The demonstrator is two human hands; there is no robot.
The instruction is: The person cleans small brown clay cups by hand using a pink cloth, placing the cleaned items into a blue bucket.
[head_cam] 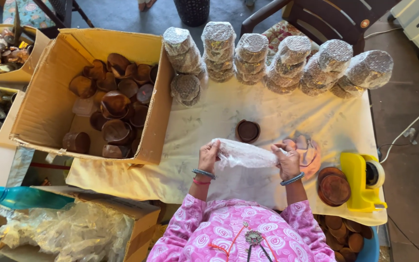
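The left hand [208, 156] and the right hand [287, 160] each pinch one end of a thin, clear, crinkly plastic bag [244, 154]. Both hands are closed around the plastic, with the fingers curled tight on it. The bag hangs stretched between them, just over the pale cloth-covered table [277, 116], near its front edge.

The bag looks very light and soft. It bends and folds with no push at all, and it is probably a bit slippery. It should not break if dropped, but it could tear if pulled hard. The ends or the open edge look like the best places to pinch it.

A small round dark brown bowl [247, 130] sits on the table just behind the bag. A stack of flat round brown lids [334, 188] rests on the table to the right of the bag, and beside it stands a yellow plastic tape holder [364, 180].

Along the far edge of the table lies a row of tall round packs wrapped in clear shiny plastic [277, 58]. No labels show on them. An open brown cardboard box [49, 97] full of brown bowls sits off the left end of the table. Nearer, another cardboard box of crumpled clear bags [64, 233] has a light blue plastic bottle [25, 198] on it.
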